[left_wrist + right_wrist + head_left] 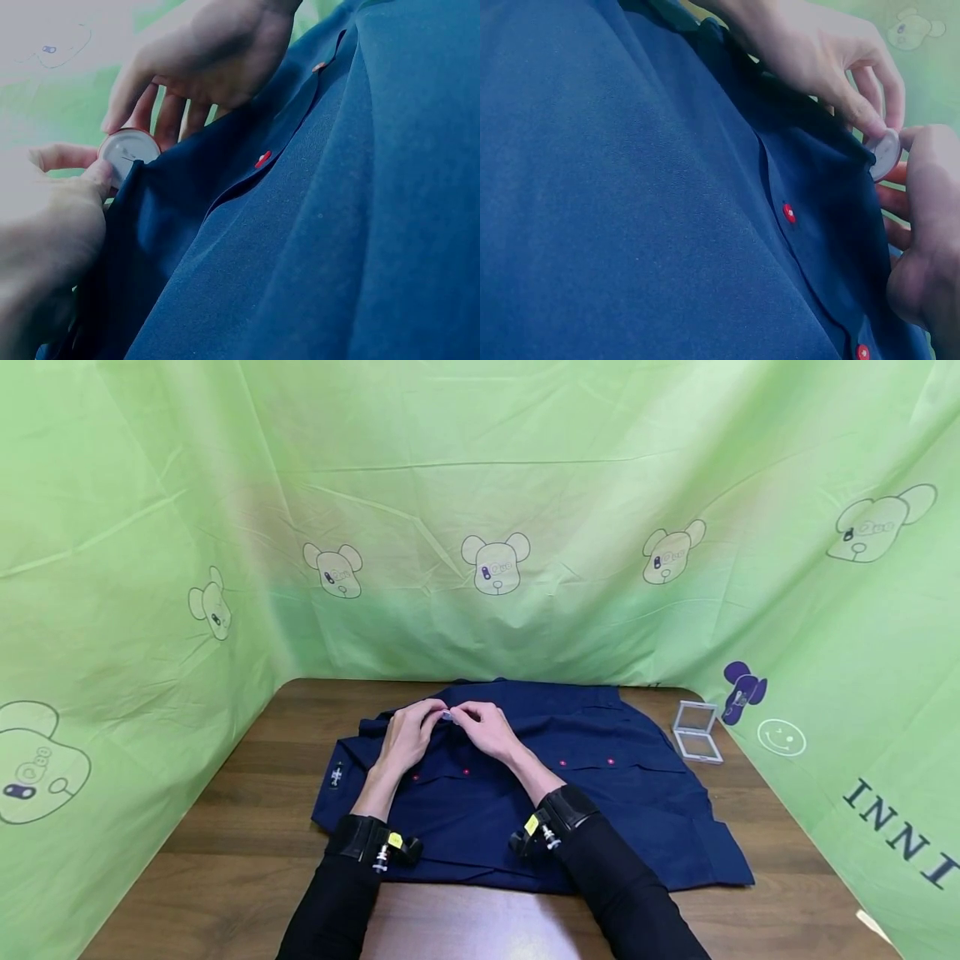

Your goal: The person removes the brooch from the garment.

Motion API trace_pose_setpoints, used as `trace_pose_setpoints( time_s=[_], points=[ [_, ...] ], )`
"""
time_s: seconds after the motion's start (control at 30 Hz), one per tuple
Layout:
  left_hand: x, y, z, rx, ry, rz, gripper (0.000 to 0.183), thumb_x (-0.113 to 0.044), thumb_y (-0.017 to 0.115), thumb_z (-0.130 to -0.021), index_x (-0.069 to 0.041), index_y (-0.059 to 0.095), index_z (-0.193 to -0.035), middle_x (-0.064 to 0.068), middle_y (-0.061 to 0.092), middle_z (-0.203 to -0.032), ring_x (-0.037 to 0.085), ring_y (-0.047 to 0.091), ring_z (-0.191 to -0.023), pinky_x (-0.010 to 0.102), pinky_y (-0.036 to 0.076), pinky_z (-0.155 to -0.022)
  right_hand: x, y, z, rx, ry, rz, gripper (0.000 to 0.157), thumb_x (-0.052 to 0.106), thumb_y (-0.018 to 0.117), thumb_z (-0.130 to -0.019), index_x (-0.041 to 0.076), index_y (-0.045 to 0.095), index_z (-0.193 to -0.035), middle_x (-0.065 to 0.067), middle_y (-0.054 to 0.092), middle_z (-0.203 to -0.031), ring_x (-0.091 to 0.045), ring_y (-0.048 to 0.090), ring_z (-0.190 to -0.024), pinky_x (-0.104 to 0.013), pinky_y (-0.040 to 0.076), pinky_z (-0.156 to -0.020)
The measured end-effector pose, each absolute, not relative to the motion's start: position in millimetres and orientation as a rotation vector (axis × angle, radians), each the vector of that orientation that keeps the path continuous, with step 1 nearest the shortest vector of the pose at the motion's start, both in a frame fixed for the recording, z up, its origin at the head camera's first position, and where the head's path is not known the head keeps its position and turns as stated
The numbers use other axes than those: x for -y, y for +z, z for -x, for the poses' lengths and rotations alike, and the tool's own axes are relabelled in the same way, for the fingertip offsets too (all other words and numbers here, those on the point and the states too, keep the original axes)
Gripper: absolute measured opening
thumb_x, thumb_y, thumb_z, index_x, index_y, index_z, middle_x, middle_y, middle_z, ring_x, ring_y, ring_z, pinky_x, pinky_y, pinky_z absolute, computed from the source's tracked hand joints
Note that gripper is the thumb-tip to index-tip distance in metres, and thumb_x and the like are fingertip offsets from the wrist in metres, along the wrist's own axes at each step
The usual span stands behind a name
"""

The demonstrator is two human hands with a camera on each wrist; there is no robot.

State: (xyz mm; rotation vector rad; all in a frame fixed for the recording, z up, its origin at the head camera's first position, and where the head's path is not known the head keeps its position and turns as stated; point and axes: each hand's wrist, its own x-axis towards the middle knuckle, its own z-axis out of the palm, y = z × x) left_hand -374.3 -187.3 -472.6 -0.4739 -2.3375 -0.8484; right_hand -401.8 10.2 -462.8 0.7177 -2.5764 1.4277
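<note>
A navy button-up garment [600,806] with red buttons [262,159] is spread on the table. Over its upper left part, my two hands meet at a raised fold of cloth. Between them is a small round pin-back badge [126,154], its pale back and thin pin showing, its rim reddish. My left hand [407,732] pinches the badge's edge between thumb and forefinger. From the other side my right hand [486,727] also pinches the rim with thumb and fingertips. In the right wrist view the cloth's peak touches the badge [886,154].
An open, clear hinged case [697,745] lies at the table's right, beyond the garment. A dark patch with a pale figure [337,775] sits on the garment's left end. Green printed curtains [495,643] enclose the wooden table [225,827] at the back and sides.
</note>
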Motion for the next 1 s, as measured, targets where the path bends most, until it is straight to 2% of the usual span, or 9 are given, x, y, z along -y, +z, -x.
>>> trace_pose_setpoints(
  time_s=[0.33, 0.63, 1.0],
  points=[
    [185.5, -471.0, 372.4, 2.31, -0.851, 0.479, 0.014, -0.022, 0.066, -0.102, -0.02, 0.077, -0.11, -0.001, 0.079, -0.107, 0.018, 0.076, -0.095, 0.04, 0.059, -0.084, -9.5, -463.2, 403.1, 2.525, 1.485, -0.764, 0.027, 0.041, 0.065, -0.1, 0.02, 0.08, -0.109, 0.004, 0.079, -0.102, -0.009, 0.068, -0.09, -0.027, 0.053, -0.083],
    [185.3, -470.3, 372.8, 2.311, -0.856, 0.485, 0.015, -0.022, 0.065, -0.102, -0.02, 0.077, -0.112, -0.001, 0.079, -0.107, 0.018, 0.076, -0.096, 0.04, 0.058, -0.085, -9.6, -464.9, 404.7, 2.457, 1.651, -0.761, 0.024, 0.04, 0.073, -0.096, 0.019, 0.082, -0.103, -0.001, 0.081, -0.1, -0.006, 0.07, -0.087, -0.022, 0.053, -0.078],
    [186.4, -471.1, 373.3, 2.317, -0.871, 0.485, 0.021, -0.02, 0.067, -0.102, -0.017, 0.076, -0.12, 0.001, 0.078, -0.116, 0.021, 0.076, -0.106, 0.042, 0.059, -0.091, -8.9, -464.4, 402.7, 2.436, 1.677, -0.701, 0.021, 0.04, 0.076, -0.093, 0.021, 0.083, -0.098, 0.002, 0.081, -0.096, -0.006, 0.069, -0.084, -0.021, 0.053, -0.076]
  ],
)
